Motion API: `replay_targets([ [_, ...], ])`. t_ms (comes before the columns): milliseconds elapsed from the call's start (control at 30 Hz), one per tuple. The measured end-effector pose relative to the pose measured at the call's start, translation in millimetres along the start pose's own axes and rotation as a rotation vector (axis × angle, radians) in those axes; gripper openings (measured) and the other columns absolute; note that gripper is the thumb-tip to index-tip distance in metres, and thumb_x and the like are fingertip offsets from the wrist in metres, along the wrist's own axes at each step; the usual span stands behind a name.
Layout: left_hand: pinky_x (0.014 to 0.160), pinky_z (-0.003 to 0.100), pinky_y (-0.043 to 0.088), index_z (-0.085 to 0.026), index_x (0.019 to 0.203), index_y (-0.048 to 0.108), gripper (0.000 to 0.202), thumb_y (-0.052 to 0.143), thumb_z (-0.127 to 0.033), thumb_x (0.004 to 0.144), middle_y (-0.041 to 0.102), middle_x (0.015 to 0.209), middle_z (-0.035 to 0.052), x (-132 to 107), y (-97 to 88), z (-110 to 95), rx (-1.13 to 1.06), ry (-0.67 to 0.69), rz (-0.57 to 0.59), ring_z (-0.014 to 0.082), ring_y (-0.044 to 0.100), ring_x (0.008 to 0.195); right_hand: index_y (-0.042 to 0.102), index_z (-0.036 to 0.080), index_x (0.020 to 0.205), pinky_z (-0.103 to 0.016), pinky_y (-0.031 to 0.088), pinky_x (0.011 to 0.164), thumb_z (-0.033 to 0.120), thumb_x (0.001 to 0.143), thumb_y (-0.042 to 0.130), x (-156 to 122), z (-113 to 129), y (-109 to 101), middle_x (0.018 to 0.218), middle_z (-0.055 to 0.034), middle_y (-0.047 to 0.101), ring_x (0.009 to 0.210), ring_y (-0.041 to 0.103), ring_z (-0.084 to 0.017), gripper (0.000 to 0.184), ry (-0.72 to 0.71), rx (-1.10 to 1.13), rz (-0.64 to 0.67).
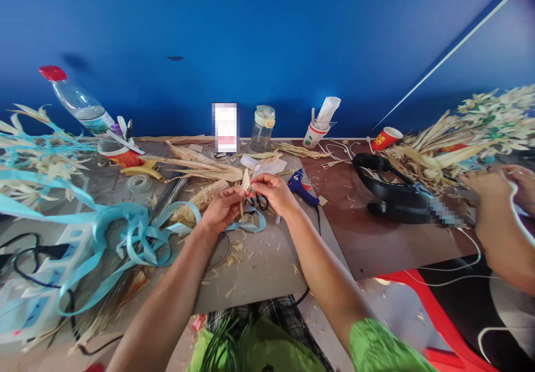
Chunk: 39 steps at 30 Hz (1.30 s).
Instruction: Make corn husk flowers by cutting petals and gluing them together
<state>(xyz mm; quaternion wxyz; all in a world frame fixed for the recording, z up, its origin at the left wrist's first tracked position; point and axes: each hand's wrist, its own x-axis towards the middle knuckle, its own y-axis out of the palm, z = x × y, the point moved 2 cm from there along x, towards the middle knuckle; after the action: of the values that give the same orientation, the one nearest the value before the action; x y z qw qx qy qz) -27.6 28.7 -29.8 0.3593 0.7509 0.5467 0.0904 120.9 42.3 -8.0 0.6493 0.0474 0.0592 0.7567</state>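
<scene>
My left hand [221,209] and my right hand [275,192] meet above the grey work board. Both are closed, fingertips pinching a small pale piece of corn husk [246,179] whose pointed end rises between them. Dark-handled scissors [262,201] lie just behind my right fingers, partly hidden. To the right of that hand rests a blue hot glue gun [304,189] with its cord running down the board. Beside my left hand lies a corn cob [209,193], and a loop of light blue ribbon [256,224] curls below my fingers.
Tangled blue ribbon [136,238] and a power strip [62,266] fill the left side. Long dried husks [204,165], a phone [225,126] and a glass jar [262,129] stand along the wall. At right are a black headset [393,193] and another person's hands [480,185].
</scene>
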Motion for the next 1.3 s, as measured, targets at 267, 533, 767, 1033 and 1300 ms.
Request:
replay_targets([
  [267,0.049,0.019,0.042,-0.009,0.072,0.068,0.017,0.079,-0.019,0.062,0.069,0.072,0.0057,-2,5.3,-1,0.003,0.027,0.044,0.0065,0.054,0.052,0.053,0.018,0.066,-0.023,0.025,0.051,0.047,0.073,0.061,2,-5,1,0.052,0.0064,0.036,0.051,0.031,-0.008,0.032,-0.120,-0.204,-0.085],
  [533,0.050,0.020,0.042,-0.010,0.068,0.069,0.015,0.079,-0.017,0.060,0.071,0.073,0.0074,-3,6.5,0,-0.003,0.014,0.030,0.0066,0.053,0.050,0.030,0.020,0.054,-0.023,0.022,0.050,0.046,0.081,0.049,-4,5,4,0.053,0.0057,0.025,0.052,0.025,-0.008,0.042,-0.220,-0.437,-0.182],
  [767,0.051,0.020,0.043,-0.011,0.071,0.069,0.015,0.078,-0.018,0.062,0.071,0.076,0.0064,-2,5.2,-1,-0.001,0.034,0.042,0.0073,0.054,0.053,0.036,0.019,0.054,-0.023,0.023,0.050,0.044,0.081,0.049,-5,7,3,0.053,0.0057,0.027,0.052,0.026,-0.008,0.039,-0.203,-0.410,-0.155],
  [1033,0.051,0.020,0.043,-0.013,0.070,0.064,0.017,0.078,-0.019,0.064,0.071,0.081,0.0052,-3,4.0,-1,0.006,0.035,0.010,0.0048,0.050,0.049,0.044,0.018,0.058,-0.023,0.027,0.051,0.047,0.081,0.053,-7,9,3,0.053,0.0053,0.034,0.052,0.031,-0.009,0.038,-0.213,-0.368,-0.148],
  [1300,0.043,0.019,0.031,-0.013,0.070,0.063,0.014,0.075,-0.019,0.066,0.055,0.052,-0.0027,-5,7.1,0,-0.031,0.031,0.127,0.0032,0.036,0.039,0.050,0.020,0.062,-0.025,0.037,0.063,0.035,0.084,0.051,-7,5,5,0.065,-0.0001,0.048,0.063,0.046,-0.013,0.027,-0.357,-0.509,-0.168],
])
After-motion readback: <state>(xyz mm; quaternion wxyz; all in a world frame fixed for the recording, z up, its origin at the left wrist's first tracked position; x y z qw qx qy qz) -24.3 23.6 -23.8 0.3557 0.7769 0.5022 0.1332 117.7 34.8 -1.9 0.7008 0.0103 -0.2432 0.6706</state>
